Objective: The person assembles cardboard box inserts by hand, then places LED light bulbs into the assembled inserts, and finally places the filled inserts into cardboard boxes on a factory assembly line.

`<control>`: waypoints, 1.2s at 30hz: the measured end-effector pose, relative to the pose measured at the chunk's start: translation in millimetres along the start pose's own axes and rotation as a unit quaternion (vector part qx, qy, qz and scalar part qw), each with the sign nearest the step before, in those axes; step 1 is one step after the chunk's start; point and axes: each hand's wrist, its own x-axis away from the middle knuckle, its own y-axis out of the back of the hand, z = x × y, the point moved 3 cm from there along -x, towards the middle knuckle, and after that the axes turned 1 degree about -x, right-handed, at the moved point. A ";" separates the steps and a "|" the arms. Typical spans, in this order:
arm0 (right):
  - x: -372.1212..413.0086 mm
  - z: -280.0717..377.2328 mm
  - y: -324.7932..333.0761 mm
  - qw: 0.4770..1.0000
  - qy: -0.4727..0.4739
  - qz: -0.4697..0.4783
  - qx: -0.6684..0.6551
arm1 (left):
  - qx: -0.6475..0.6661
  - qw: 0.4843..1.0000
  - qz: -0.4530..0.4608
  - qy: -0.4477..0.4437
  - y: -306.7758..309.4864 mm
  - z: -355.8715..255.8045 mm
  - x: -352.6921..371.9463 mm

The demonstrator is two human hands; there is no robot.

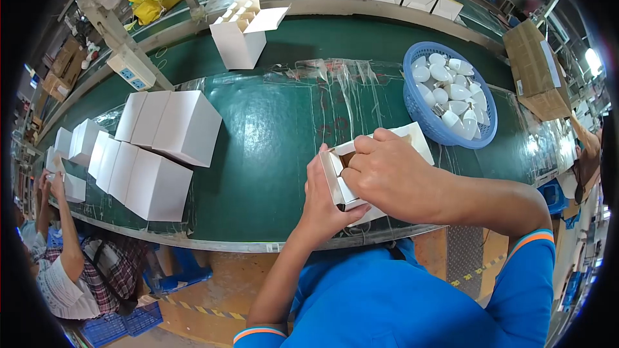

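White box [332, 179], clamped by the left hand [320, 207], I suspect for steadiness. Right hand [389, 171] curls at its opening (grip hidden).

Wears a bright blue shirt [400, 309], lightly creased across the front, with a faint seam [384, 333] near the bottom of the view. Finishes in short sleeves, both right sleeve [525, 283] and left sleeve [263, 340] trimmed at the hem with a pale-edged orange band [536, 236]. Leaves left forearm [278, 283], right forearm [483, 203], left hand [319, 203] and right hand [390, 171] bare.
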 end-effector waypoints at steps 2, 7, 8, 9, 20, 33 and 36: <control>-1.8 0.8 -0.2 1.000 -0.001 0.009 0.000 | 0.027 1.000 -0.002 0.005 -1.8 4.4 0.0; -5.9 4.3 -0.7 0.999 -0.003 0.031 0.025 | -0.009 0.999 -0.014 -0.048 -15.4 22.2 -0.8; -6.2 3.2 -1.5 0.999 0.002 0.028 0.020 | -0.008 0.999 -0.013 -0.046 -18.7 28.3 -0.9; -6.3 2.4 -2.6 1.000 0.008 0.025 0.015 | 0.031 0.999 -0.008 -0.032 -21.9 34.3 -1.7; -6.7 8.4 -4.1 0.992 0.079 -0.038 0.095 | 0.012 0.999 -0.029 0.009 -21.5 44.3 -4.7; 26.9 28.6 16.8 0.978 0.136 -0.114 -0.113 | 0.155 0.986 -0.016 0.055 -28.0 67.4 0.4; 27.7 31.9 -17.3 0.981 0.112 -0.135 -0.082 | 0.079 0.993 -0.067 0.055 -28.2 66.3 -0.9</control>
